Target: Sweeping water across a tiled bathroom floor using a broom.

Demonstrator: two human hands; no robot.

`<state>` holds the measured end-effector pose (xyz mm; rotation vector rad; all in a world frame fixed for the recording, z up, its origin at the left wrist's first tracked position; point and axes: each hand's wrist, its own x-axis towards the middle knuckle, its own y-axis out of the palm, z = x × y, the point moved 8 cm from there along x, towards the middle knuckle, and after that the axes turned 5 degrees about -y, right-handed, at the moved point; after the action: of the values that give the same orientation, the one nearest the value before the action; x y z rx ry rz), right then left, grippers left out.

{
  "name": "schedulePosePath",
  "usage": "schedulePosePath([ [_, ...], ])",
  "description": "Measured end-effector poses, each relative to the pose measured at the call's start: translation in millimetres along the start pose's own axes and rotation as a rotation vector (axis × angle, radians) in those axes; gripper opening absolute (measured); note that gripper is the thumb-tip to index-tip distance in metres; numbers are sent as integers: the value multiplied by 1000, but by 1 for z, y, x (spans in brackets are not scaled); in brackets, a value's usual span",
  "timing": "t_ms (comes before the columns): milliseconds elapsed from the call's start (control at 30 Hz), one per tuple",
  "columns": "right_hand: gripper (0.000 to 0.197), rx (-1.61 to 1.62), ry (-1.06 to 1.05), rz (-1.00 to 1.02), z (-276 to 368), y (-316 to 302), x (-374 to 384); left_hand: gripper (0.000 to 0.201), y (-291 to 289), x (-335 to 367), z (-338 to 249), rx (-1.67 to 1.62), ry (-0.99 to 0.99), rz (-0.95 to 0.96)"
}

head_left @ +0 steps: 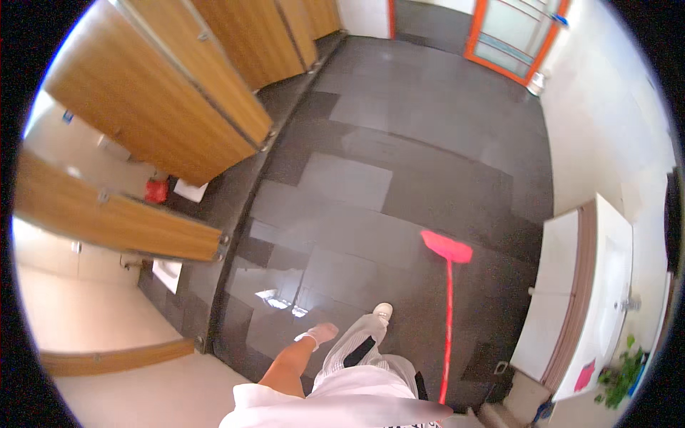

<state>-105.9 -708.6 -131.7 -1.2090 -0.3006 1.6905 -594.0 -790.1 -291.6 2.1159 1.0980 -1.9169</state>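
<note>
A broom with a pink-red head rests on the dark tiled floor, right of my feet. Its long red handle slants down toward the lower edge, where a pale blurred shape covers its near end. My right hand does not show, so its hold on the handle cannot be made out. My bare left forearm reaches forward, with a white band at the wrist. Beyond it, my left hand hangs over the floor, apart from the broom; its fingers are too blurred to tell. One white shoe sticks out below pale trousers.
Wood-coloured stall doors line a raised step on the left, with a red bin and white squat toilets inside. At right stands a white sink cabinet with a green plant. An orange-framed door is at the back.
</note>
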Motion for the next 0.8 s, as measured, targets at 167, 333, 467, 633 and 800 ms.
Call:
schedulePosePath([
  [167,29,19,-102,298,155,49,161,39,47,-34,38,-467,8,-191],
  [333,25,364,-165,440,390,122,297,56,114,-122,55,-84,25,-241],
  [467,20,547,-182,372,472,176,330,24,168,-164,63,-209,-182,-204],
  [633,24,511,-63,313,399,181,327,22,189,-182,38,-86,-123,-262],
  [800,24,174,168,265,149,86,243,24,150,-162,35,-424,-126,-137],
])
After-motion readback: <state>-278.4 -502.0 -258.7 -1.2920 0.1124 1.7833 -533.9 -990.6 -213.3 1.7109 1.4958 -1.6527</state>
